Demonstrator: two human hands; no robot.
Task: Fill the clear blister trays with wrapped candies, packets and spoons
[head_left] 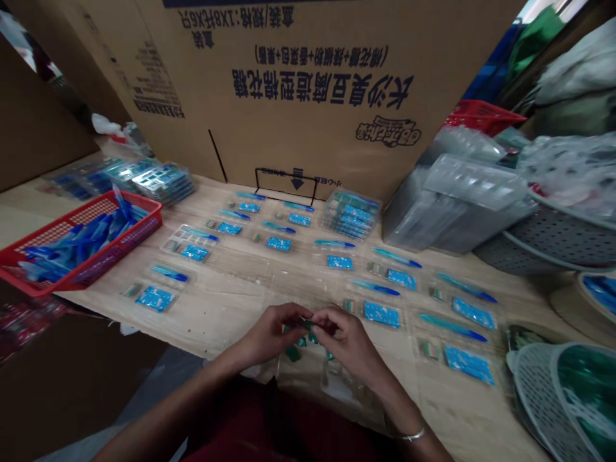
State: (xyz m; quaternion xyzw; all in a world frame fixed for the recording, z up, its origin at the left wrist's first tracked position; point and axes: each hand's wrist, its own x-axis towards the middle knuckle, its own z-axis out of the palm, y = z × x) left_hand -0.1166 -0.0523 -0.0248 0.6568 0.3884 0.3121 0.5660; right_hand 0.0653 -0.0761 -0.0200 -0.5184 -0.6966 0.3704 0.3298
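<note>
My left hand (272, 333) and my right hand (349, 337) meet near the table's front edge. Both have fingers pinched together on a small dark green piece (310, 323), its kind too small and blurred to tell. More green pieces (292, 352) lie just below the fingers, over a clear plastic tray (337, 383) partly hidden by my hands. Nearest my right hand is a clear tray holding a blue patterned packet (382, 314), a blue-green pen (378, 287) and a small striped item (350, 307).
Several similar filled trays spread across the table (235, 276). At left stands a red basket (113, 247) of pens. Stacked filled trays (351, 215) and clear empty trays (452, 199) stand behind. A large cardboard box (308, 141) blocks the back. Grey baskets (534, 372) sit at right.
</note>
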